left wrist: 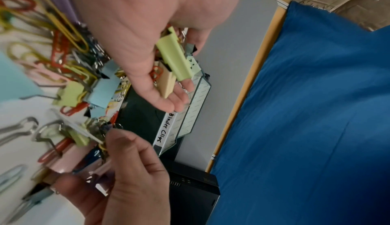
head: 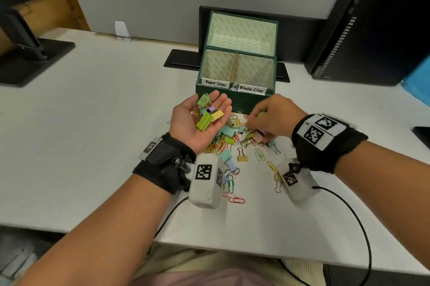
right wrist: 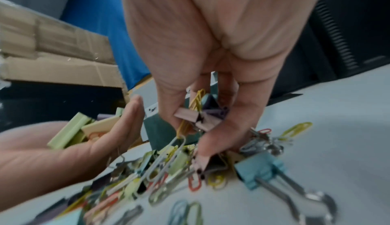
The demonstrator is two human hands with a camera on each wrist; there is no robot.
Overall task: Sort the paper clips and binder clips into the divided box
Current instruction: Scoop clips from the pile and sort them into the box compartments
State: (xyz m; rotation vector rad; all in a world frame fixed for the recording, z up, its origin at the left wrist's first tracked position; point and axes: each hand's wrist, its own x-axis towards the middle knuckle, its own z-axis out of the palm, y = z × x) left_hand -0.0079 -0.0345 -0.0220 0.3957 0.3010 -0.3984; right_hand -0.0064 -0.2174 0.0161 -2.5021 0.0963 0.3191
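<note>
My left hand is held palm up in front of the green divided box, fingers relaxed, with several binder clips lying in the palm; a long green binder clip tops them. My right hand reaches down into the mixed pile of clips on the white table, its fingers curled round pink and purple binder clips and a yellow paper clip. The box carries two labels, "Paper Clips" on the left and "Binder Clips" on the right. Both front compartments look empty.
Loose paper clips and binder clips spread toward me, among them a blue binder clip. A monitor stand stands at the far left, a black computer tower at the far right. A black cable loops near the table's front edge.
</note>
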